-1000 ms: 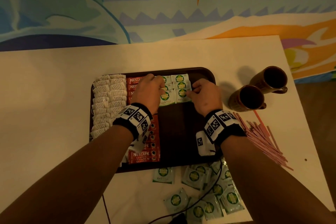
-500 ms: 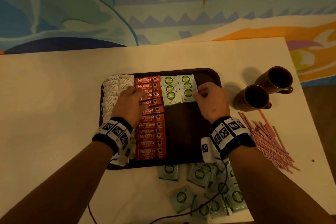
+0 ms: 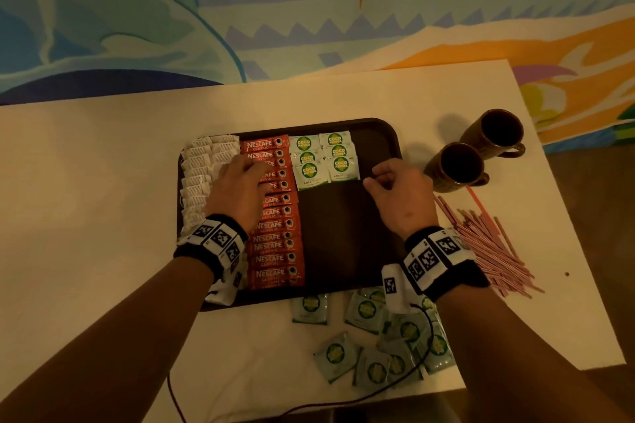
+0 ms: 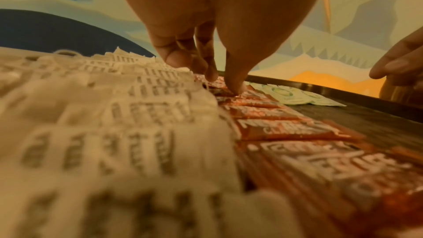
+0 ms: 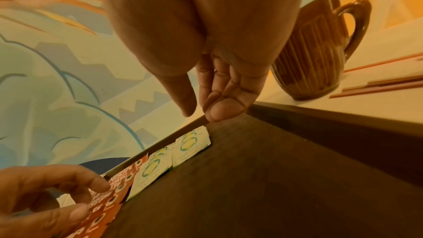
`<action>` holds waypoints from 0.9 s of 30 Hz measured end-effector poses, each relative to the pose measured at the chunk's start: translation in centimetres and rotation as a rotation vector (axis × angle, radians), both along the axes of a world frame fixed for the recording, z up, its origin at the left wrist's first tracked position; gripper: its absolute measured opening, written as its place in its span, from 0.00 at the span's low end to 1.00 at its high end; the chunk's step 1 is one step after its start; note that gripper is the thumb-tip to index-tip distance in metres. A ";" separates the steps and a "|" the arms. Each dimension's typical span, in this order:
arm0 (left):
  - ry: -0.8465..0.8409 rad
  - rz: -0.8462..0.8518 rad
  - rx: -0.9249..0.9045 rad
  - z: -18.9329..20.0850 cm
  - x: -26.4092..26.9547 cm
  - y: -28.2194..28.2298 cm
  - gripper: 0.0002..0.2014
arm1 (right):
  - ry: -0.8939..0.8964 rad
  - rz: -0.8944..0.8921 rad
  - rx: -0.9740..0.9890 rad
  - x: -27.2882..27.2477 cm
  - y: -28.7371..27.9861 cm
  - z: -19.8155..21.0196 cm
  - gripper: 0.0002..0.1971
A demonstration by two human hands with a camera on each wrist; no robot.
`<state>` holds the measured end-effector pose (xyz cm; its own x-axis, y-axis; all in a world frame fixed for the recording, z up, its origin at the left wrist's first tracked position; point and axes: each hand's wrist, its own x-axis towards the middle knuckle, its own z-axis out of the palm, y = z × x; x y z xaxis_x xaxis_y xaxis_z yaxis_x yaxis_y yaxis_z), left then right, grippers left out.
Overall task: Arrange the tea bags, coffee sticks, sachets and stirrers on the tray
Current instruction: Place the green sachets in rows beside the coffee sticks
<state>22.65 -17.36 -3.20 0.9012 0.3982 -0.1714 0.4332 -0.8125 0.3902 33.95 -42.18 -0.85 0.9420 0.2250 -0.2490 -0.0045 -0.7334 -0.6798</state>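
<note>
A dark brown tray [image 3: 343, 233] holds a column of white tea bags [image 3: 201, 178] at its left. Beside them lies a column of red coffee sticks [image 3: 276, 244], then several green-and-white sachets [image 3: 323, 160] at the far middle. My left hand [image 3: 254, 165] rests on the upper coffee sticks [image 4: 270, 128] with its fingertips [image 4: 233, 86] pressing down; it holds nothing. My right hand [image 3: 374, 180] hovers over the bare tray floor [image 5: 274, 178], just right of the sachets [image 5: 190, 146], fingers loosely curled and empty. Pink stirrers [image 3: 488, 244] lie on the table right of the tray.
Several loose sachets [image 3: 378, 336] lie on the white table [image 3: 86, 216] in front of the tray. Two brown mugs [image 3: 457, 165] stand right of the tray, one [image 5: 320, 52] close to my right hand. A thin cable [image 3: 309, 405] runs along the near edge.
My left hand moved left from the sachets onto the coffee sticks. My right hand let go of the sachets and drew back to the right.
</note>
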 end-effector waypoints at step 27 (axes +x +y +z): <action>0.148 -0.284 0.002 0.5 -12.4 -13.6 0.10 | 0.036 0.770 -0.491 -12.0 -7.7 0.4 0.14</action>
<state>10.23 -30.95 -2.72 0.9417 0.1343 -0.3085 0.2405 -0.9098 0.3382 21.96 -49.83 -0.40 0.5654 0.6488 -0.5094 0.5904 -0.7496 -0.2993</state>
